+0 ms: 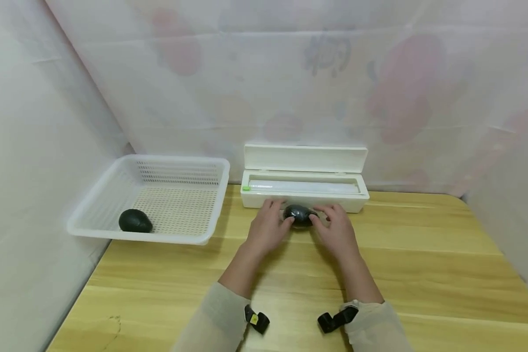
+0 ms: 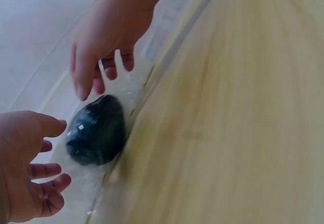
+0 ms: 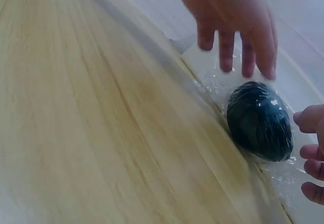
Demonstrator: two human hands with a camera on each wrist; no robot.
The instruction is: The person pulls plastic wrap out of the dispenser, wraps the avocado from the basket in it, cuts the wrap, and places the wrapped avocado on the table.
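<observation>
Behind wrapped avocado (image 1: pixel 299 215), open dispenser (image 1: pixel 305 188).

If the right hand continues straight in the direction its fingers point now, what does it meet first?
Most likely the white film dispenser box. The right hand points forward beside the wrapped dark avocado, and the box stands right behind its fingertips, though the remaining gap is hard to judge.

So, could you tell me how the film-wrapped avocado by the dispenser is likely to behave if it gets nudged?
The wrapped avocado is egg-shaped, so it would probably roll or wobble rather than slide. Its glossy cling film looks smooth, so possibly slippery. The loose film lies crinkled on the table, likely floppy and clingy.
</observation>
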